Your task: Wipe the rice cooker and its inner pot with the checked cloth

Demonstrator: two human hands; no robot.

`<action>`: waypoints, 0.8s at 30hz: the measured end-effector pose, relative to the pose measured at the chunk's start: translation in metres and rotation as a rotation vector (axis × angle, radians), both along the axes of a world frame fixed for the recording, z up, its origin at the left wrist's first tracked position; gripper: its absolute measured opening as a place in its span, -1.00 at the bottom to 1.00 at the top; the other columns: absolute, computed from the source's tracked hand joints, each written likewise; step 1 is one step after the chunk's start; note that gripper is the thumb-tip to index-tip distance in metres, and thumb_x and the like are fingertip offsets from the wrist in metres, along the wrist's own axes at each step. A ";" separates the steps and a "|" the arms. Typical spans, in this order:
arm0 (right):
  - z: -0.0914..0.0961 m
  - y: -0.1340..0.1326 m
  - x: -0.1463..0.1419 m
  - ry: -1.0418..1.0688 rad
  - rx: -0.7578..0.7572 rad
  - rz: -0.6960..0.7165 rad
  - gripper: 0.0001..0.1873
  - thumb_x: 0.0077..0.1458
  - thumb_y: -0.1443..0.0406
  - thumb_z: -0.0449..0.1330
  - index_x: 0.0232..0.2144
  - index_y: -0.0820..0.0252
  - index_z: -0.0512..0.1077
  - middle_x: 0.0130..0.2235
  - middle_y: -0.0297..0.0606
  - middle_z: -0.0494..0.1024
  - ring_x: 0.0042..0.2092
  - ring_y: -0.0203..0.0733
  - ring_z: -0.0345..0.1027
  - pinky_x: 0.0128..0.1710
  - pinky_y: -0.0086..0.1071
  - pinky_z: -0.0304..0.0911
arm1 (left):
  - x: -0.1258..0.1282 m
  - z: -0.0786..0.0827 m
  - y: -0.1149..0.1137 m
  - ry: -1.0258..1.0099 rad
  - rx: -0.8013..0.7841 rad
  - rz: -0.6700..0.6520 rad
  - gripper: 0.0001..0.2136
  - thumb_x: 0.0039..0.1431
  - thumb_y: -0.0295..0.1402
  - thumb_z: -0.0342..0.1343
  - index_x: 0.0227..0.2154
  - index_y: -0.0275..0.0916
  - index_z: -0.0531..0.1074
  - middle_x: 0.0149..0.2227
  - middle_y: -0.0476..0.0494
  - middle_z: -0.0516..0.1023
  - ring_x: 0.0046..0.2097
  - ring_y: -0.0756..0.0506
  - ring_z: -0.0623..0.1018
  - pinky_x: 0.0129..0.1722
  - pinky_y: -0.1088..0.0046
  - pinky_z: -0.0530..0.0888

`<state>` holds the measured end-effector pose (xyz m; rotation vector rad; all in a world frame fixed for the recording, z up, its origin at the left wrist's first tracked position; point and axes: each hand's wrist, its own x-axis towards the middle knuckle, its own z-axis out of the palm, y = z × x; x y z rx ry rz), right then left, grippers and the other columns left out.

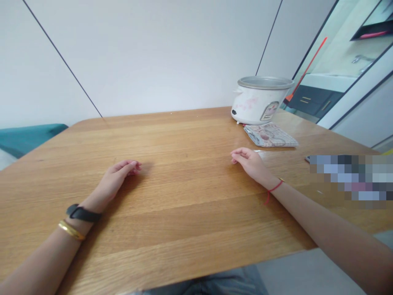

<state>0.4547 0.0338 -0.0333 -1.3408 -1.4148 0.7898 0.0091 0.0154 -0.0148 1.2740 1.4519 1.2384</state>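
Note:
My left hand rests on the wooden table, left of centre, fingers loosely curled with nothing in them; a black band and a gold bangle sit on that wrist. Right of centre my right hand lies on the tabletop, also loosely curled and holding nothing, with a red string round the wrist. Beyond my right hand, a folded patterned cloth lies flat, and behind it stands a white rice cooker with its metal pot uncovered.
A blurred-out patch covers something at the table's right edge. The white wall runs along the table's far side. A teal seat shows at left, and a doorway to another room at right.

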 end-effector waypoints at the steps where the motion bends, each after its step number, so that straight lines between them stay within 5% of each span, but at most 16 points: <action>1: 0.000 0.000 0.000 -0.003 0.001 -0.003 -0.65 -0.09 0.00 0.30 -0.40 0.13 0.44 -0.47 -0.29 0.53 -0.38 -0.17 0.42 -0.26 -0.25 0.34 | -0.001 0.000 0.000 -0.002 0.002 0.002 -0.56 -0.24 0.09 0.43 -0.45 -0.19 0.60 -0.39 -0.09 0.58 -0.30 -0.08 0.51 -0.23 0.50 0.47; 24: 0.002 -0.001 0.005 -0.094 -0.053 -0.032 -0.77 0.00 0.09 0.23 -0.37 0.11 0.44 -0.44 -0.28 0.55 -0.34 -0.14 0.44 -0.20 -0.23 0.36 | 0.001 -0.001 -0.001 0.043 0.034 -0.019 -0.65 -0.10 0.03 0.35 -0.48 -0.18 0.56 -0.37 -0.10 0.60 -0.30 -0.10 0.53 -0.22 0.42 0.50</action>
